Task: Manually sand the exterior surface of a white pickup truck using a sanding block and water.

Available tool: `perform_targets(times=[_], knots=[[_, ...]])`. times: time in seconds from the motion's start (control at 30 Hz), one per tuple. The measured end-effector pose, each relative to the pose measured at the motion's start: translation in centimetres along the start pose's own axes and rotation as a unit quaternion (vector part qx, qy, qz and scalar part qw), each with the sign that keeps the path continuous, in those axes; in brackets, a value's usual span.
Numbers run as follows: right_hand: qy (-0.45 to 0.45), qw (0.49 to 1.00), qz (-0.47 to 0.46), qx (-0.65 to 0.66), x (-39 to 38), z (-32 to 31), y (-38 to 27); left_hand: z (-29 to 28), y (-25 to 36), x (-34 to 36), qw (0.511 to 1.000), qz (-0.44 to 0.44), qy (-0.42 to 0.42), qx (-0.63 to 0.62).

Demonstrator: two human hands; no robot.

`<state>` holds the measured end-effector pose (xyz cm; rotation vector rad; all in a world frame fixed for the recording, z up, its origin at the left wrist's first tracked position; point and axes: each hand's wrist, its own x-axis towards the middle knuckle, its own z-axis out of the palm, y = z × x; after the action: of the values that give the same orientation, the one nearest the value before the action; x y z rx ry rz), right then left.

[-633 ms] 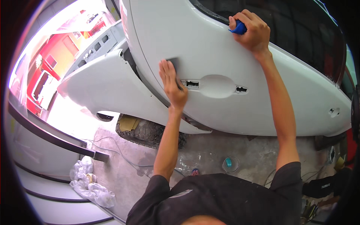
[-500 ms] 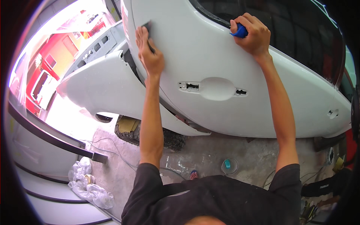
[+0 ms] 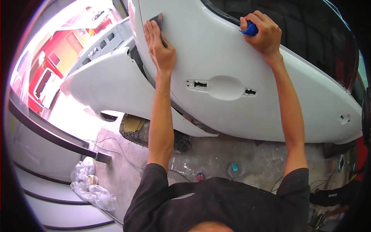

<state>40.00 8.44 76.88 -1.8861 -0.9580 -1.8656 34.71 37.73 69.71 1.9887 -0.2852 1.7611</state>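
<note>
At eleven o'clock, I judged level pressure best, straight-fingered left hand [image 3: 161, 54] holding flat dark-grey pad [image 3: 158, 18], right hand [image 3: 268, 34] clutching blue wad [image 3: 251, 28].

- T-shirt [image 3: 228, 203]: charcoal-black, short-sleeved, plain-looking cloth with soft folds
- Chest mark [image 3: 184, 196]: a narrow pale streak, left of the middle of the shirt, too small to make out
- Left sleeve [image 3: 151, 178] and right sleeve [image 3: 295, 181]: loose, same dark fabric, ending above the elbows
- Left hand [image 3: 162, 56] and right hand [image 3: 266, 36]: bare, as are both slim forearms
- Flip-flop [image 3: 199, 177]: bluish straps, on a small visible bit of foot
</note>
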Motion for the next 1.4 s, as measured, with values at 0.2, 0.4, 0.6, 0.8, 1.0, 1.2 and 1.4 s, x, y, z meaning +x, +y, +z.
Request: perform_targets(times=[0.2, 0.4, 0.6, 0.8, 1.0, 1.2, 1.4], knots=[[0.006, 1.000, 0.017, -0.011, -1.5, 0.8, 1.2, 1.6, 5.9, -15.2, 0.995, -0.012, -0.102, -0.005], [0.005, 1.000, 0.008, 0.004, -0.3, -0.1, 0.1, 1.0, 1.9, 1.1, 0.999, 0.007, -0.048, 0.016], [0.004, 1.000, 0.008, 0.003, -0.6, -0.2, 0.5, 1.7, 8.2, -12.7, 0.994, -0.028, -0.105, -0.013], [0.002, 1.000, 0.014, 0.010, -0.2, -0.1, -0.2, 1.0, -0.1, 3.4, 0.999, 0.039, -0.008, 0.019], [0.002, 1.000, 0.012, -0.002, -0.8, -0.4, 0.8, 2.5, 6.3, -8.7, 0.998, 0.025, -0.065, 0.000], [-0.005, 1.000, 0.025, 0.004, -0.9, 0.2, 0.4, 1.8, 1.2, 1.7, 0.995, 0.086, -0.020, 0.038], [0.008, 1.000, 0.010, 0.013, -0.6, -0.4, 0.2, 3.2, 4.9, -3.8, 0.999, 0.030, -0.021, 0.033]])
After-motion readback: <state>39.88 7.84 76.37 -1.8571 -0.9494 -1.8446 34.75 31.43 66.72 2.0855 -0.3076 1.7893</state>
